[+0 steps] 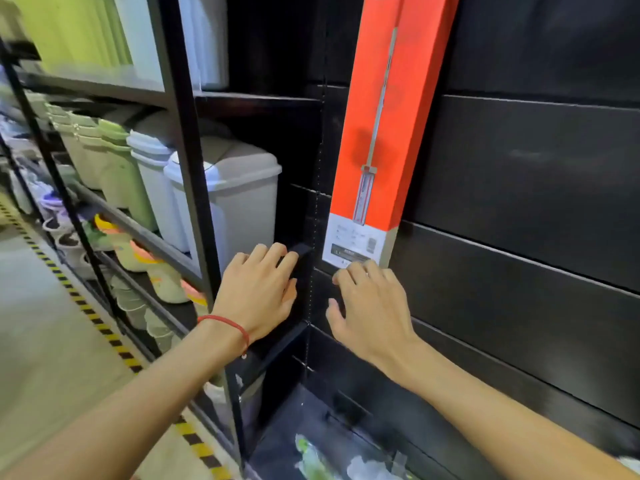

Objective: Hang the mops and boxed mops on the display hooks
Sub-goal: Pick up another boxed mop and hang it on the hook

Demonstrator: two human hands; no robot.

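Panelling [526,174] of black slats fills the right side. To its left stands a black shelf rack [180,133], and beside the rack a pale floor [45,323] carries a strip of yellow-and-black tape [104,329]. The boxed mop [391,133], a long orange carton with a white label at its foot, lies upright against the panelling near the rack's corner, leaning a little to the right; its top runs out of view, so what bears it cannot be told. Grey and green lidded bins [239,195] sit on the rack's middle shelf, with light shoes [166,282] on the shelf below. The right hand [367,306] is spread wide, holding nothing, its fingertips just at the carton's bottom edge. The left hand [258,292] is also spread and relaxed, its fingers against a black bracket [302,251] at the rack's corner. A red string bracelet [225,322] circles the left wrist
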